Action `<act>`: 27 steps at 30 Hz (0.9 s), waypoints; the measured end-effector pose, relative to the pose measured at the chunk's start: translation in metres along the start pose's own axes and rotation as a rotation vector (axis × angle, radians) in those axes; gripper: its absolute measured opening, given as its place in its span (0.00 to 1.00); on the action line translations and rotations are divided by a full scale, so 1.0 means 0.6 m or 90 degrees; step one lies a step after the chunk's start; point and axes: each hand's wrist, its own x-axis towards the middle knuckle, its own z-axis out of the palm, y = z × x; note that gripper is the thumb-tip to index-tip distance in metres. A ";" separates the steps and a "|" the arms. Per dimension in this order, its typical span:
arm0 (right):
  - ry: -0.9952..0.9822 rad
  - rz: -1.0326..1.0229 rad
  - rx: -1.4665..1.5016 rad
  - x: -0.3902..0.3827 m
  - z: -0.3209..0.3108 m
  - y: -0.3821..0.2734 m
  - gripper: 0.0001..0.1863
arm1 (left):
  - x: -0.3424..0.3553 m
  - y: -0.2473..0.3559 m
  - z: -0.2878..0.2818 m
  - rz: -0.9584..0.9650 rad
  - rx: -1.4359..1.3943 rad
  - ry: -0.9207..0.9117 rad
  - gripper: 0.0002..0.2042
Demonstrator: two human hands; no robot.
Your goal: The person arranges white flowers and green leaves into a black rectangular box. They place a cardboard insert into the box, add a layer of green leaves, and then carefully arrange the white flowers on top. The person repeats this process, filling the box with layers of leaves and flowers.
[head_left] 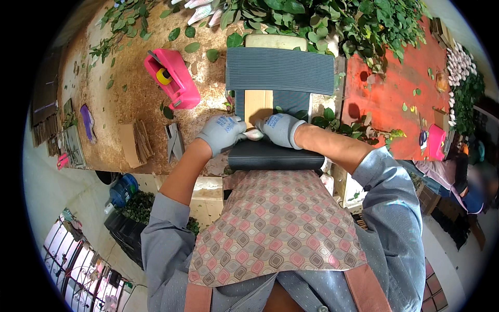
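My left hand and my right hand, both in grey gloves, meet at a small pale rose bud, fingers closed around it from either side. The bud lies at the lower end of a tan cardboard strip, on a dark ribbed padded stand. A grey ribbed flap crosses the stand above the strip. How much stem the bud has is hidden.
Left: pink tape dispenser, grey metal tool, cardboard pieces, purple item. Leaves pile along the back. Right: red tabletop, wrapped buds and another person.
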 end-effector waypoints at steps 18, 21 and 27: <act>-0.036 0.028 -0.051 0.017 0.007 -0.015 0.25 | -0.357 0.007 0.002 -0.348 -0.092 0.006 0.24; -0.050 0.023 -0.132 0.019 0.008 -0.017 0.20 | -0.259 0.082 -0.099 -0.167 -0.290 0.175 0.27; -0.034 0.014 -0.126 0.000 -0.010 -0.030 0.19 | -0.118 0.107 -0.125 0.053 -0.244 0.089 0.29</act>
